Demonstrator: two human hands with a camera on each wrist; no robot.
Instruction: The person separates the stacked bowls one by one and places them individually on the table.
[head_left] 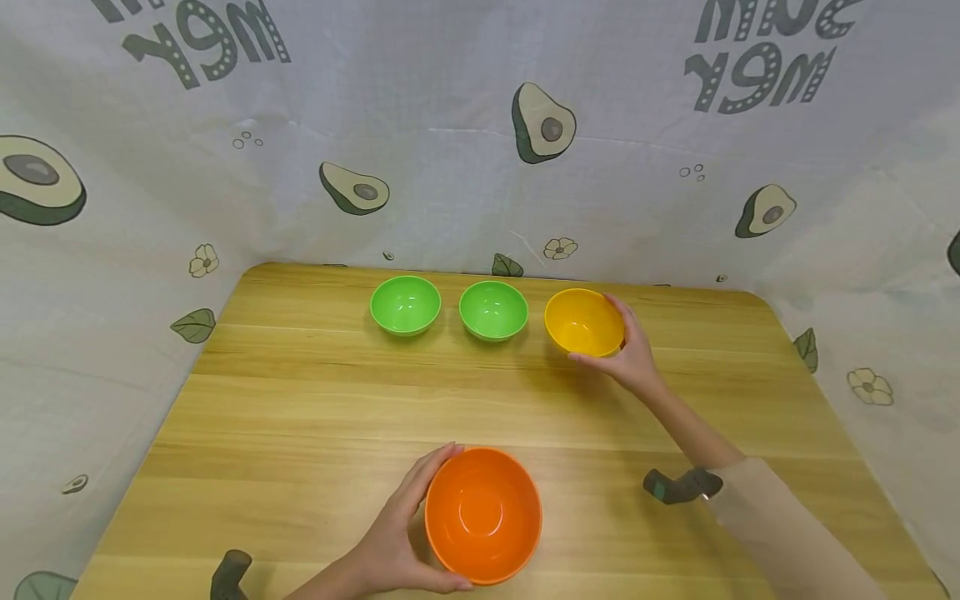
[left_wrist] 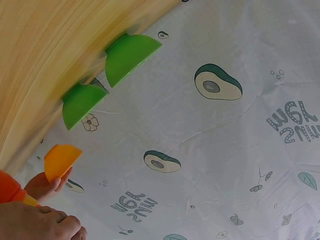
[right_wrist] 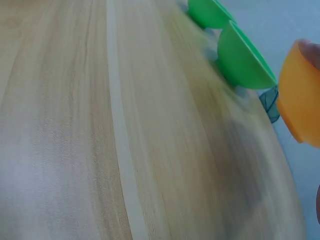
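My left hand (head_left: 393, 540) grips an orange bowl (head_left: 483, 517) by its left side near the front of the table, thumb at the near rim; whether the bowl touches the wood I cannot tell. At the back right, my right hand (head_left: 633, 360) holds a smaller yellow bowl (head_left: 581, 323) from its right side. The wrist views show this yellow bowl (right_wrist: 302, 100) raised off the tabletop, upright. Left of it, two green bowls (head_left: 493, 311) (head_left: 406, 306) stand side by side in a row. Both look hollow and bare inside.
The wooden table (head_left: 315, 417) ends at the back against a hanging white cloth (head_left: 450, 100) printed with avocados, which also flanks both sides. A dark curved piece (head_left: 682, 486) sits by the right sleeve; a similar one (head_left: 229, 575) appears near the left forearm.
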